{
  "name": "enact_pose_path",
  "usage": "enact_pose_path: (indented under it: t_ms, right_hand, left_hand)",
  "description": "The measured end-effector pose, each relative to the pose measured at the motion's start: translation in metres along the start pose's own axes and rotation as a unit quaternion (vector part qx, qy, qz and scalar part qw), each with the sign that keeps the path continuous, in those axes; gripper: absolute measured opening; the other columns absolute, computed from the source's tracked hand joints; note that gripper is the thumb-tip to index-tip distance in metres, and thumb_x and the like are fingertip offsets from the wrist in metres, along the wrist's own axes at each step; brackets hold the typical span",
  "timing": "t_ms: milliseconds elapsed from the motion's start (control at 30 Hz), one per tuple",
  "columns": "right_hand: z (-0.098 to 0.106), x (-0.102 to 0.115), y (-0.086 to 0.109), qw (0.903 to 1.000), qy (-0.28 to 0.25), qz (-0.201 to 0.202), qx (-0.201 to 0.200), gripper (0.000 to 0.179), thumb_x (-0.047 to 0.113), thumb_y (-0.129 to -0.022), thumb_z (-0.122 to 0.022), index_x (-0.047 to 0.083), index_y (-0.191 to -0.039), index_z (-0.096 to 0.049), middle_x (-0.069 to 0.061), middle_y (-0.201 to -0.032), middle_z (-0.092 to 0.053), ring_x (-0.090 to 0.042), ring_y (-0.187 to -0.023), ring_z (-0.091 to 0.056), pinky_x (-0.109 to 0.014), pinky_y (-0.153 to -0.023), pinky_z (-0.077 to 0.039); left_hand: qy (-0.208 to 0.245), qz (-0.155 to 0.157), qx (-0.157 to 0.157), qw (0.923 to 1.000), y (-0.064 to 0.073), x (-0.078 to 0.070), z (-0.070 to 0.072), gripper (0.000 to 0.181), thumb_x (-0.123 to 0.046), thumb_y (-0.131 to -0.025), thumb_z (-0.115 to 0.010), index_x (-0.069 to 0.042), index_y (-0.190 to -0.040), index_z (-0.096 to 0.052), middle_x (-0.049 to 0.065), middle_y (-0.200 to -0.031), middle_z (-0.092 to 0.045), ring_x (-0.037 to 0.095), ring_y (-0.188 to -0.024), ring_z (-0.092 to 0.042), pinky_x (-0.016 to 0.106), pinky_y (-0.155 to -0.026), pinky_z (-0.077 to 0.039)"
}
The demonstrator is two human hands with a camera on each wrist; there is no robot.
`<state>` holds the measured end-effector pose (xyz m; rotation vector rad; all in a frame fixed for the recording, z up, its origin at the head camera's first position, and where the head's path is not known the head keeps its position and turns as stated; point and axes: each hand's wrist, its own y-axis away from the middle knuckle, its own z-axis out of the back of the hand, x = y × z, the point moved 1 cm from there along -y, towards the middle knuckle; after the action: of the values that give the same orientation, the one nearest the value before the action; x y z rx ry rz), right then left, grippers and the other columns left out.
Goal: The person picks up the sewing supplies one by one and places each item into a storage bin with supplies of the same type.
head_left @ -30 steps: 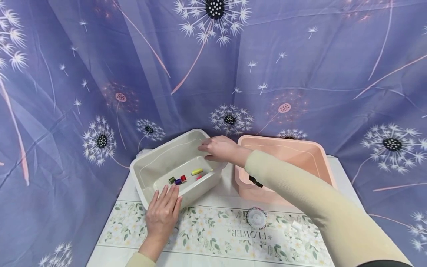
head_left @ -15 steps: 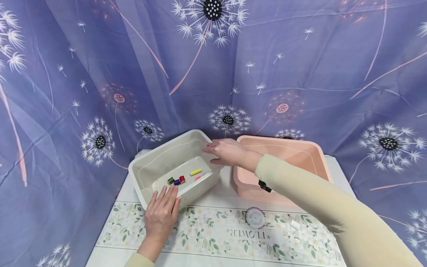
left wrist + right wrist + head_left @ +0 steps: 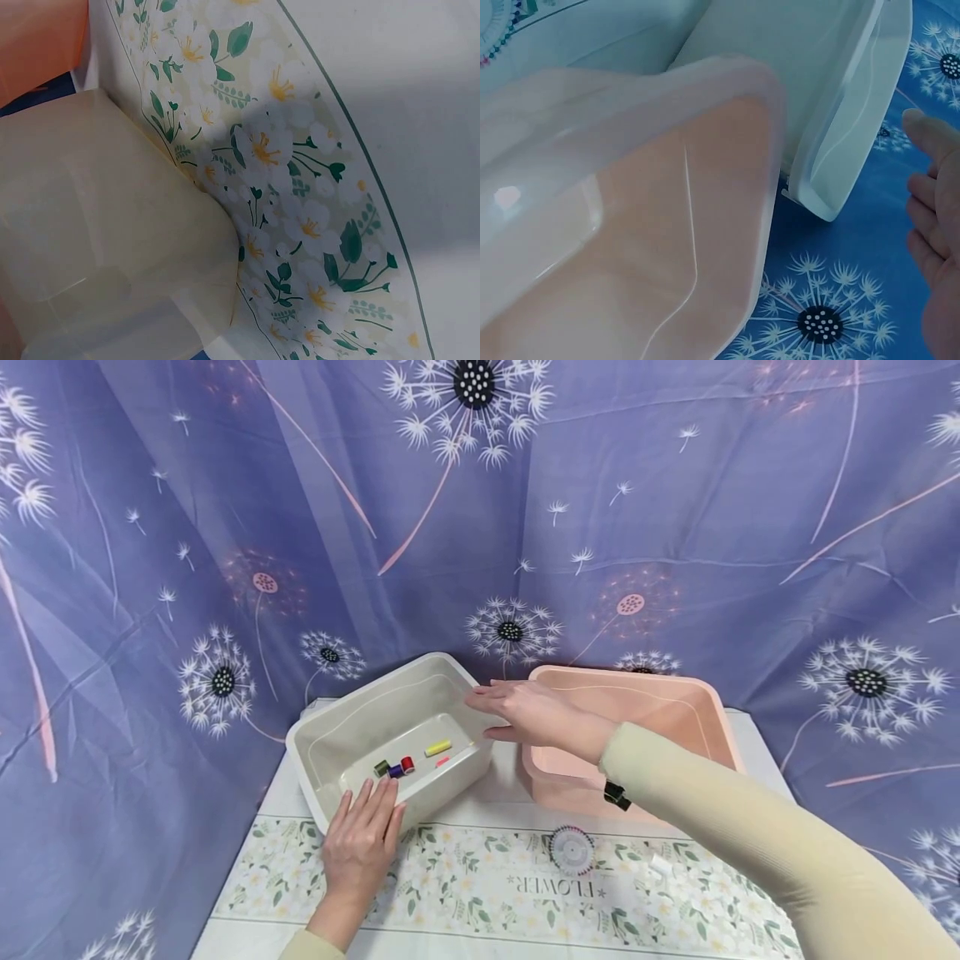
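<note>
Nearest, I find the left hand [image 3: 360,843] with straight fingers resting on the near rim of a grey-white rectangular plastic tub [image 3: 450,789], gripping nothing. Right of those fingers lies a round pale pin wheel [image 3: 572,850] edged with coloured heads. Just beyond the fingertips, inside the tub, sit small thread spools [image 3: 407,765] in several colours. Farther off, the right hand [image 3: 525,714] appears unladen, fingers extended at the tub's right end; contact I cannot confirm. A peach plastic tub [image 3: 562,787] stands beneath its wrist. I judge the step as steadying the grey-white tub; next probably calls for clearing the right fingers from its rim.
</note>
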<state>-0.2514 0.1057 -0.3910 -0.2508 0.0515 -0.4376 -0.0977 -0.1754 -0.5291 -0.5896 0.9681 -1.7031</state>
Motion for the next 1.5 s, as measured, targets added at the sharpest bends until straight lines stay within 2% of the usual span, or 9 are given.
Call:
enact_pose_path:
  t_ms: [333, 667, 833, 1000, 1200, 1333, 1500]
  right_hand:
    - [0.005, 0.004, 0.027, 0.9986, -0.025, -0.033, -0.033, 0.057, 0.029, -0.093, -0.085, 0.004, -0.142, -0.068, -0.018, -0.142, -0.068, -0.036, -0.131, -0.067, -0.052, -0.106, -0.056]
    - [0.012, 0.005, 0.054, 0.997, -0.032, -0.025, -0.065, 0.057, 0.026, -0.091, -0.086, 0.002, -0.139, -0.07, -0.019, -0.14, -0.07, -0.037, -0.127, -0.069, -0.054, -0.105, -0.056]
    - [0.017, 0.007, 0.067, 0.9973, -0.038, -0.024, -0.058, 0.061, 0.025, -0.091, -0.085, 0.003, -0.144, -0.066, -0.016, -0.144, -0.068, -0.036, -0.13, -0.067, -0.054, -0.101, -0.058]
    - [0.021, 0.01, 0.078, 0.9976, -0.033, -0.035, -0.051, 0.066, 0.029, -0.091, -0.085, 0.004, -0.147, -0.063, -0.013, -0.147, -0.066, -0.037, -0.133, -0.065, -0.055, -0.104, -0.057]
    - [0.023, 0.013, 0.089, 0.997, -0.016, -0.044, -0.061, 0.065, 0.032, -0.089, -0.087, 0.004, -0.144, -0.067, -0.017, -0.141, -0.07, -0.039, -0.133, -0.064, -0.055, -0.104, -0.056]
    - [0.025, 0.014, 0.097, 0.9966, -0.018, -0.049, -0.064, 0.064, 0.032, -0.089, -0.088, 0.005, -0.143, -0.068, -0.015, -0.144, -0.068, -0.037, -0.133, -0.065, -0.053, -0.102, -0.058]
    - [0.025, 0.016, 0.108, 0.9961, -0.021, -0.055, -0.066, 0.065, 0.034, -0.088, -0.088, 0.006, -0.142, -0.069, -0.014, -0.146, -0.066, -0.038, -0.132, -0.065, -0.053, -0.105, -0.056]
  left_hand:
    - [0.0, 0.0, 0.001, 1.0, 0.0, -0.001, 0.001, 0.039, -0.034, -0.108, -0.06, -0.008, -0.131, -0.077, 0.012, -0.124, -0.077, 0.038, -0.111, -0.077, 0.06, -0.099, -0.057]
    - [-0.007, 0.005, 0.014, 0.9999, 0.001, 0.0, 0.001, 0.043, -0.038, -0.112, -0.053, -0.007, -0.129, -0.078, 0.013, -0.122, -0.078, 0.038, -0.111, -0.077, 0.06, -0.1, -0.056]
    - [-0.005, 0.004, 0.015, 0.9999, 0.001, -0.001, 0.001, 0.043, -0.038, -0.112, -0.053, -0.007, -0.129, -0.078, 0.013, -0.122, -0.078, 0.038, -0.111, -0.077, 0.06, -0.1, -0.056]
    - [-0.005, 0.004, 0.01, 0.9999, 0.0, -0.001, 0.001, 0.042, -0.038, -0.111, -0.055, -0.008, -0.13, -0.078, 0.012, -0.123, -0.078, 0.038, -0.11, -0.077, 0.06, -0.099, -0.057]
    - [-0.009, 0.008, 0.026, 0.9996, 0.002, -0.001, 0.002, 0.043, -0.039, -0.111, -0.055, -0.007, -0.13, -0.077, 0.013, -0.123, -0.078, 0.037, -0.111, -0.077, 0.059, -0.1, -0.056]
    - [-0.014, 0.01, 0.04, 0.999, 0.003, -0.001, 0.002, 0.044, -0.039, -0.11, -0.055, -0.007, -0.13, -0.077, 0.013, -0.123, -0.077, 0.037, -0.113, -0.076, 0.058, -0.104, -0.054]
    - [-0.01, 0.007, 0.033, 0.9994, 0.002, -0.001, 0.002, 0.043, -0.038, -0.111, -0.055, -0.007, -0.13, -0.077, 0.013, -0.123, -0.078, 0.037, -0.112, -0.076, 0.059, -0.101, -0.056]
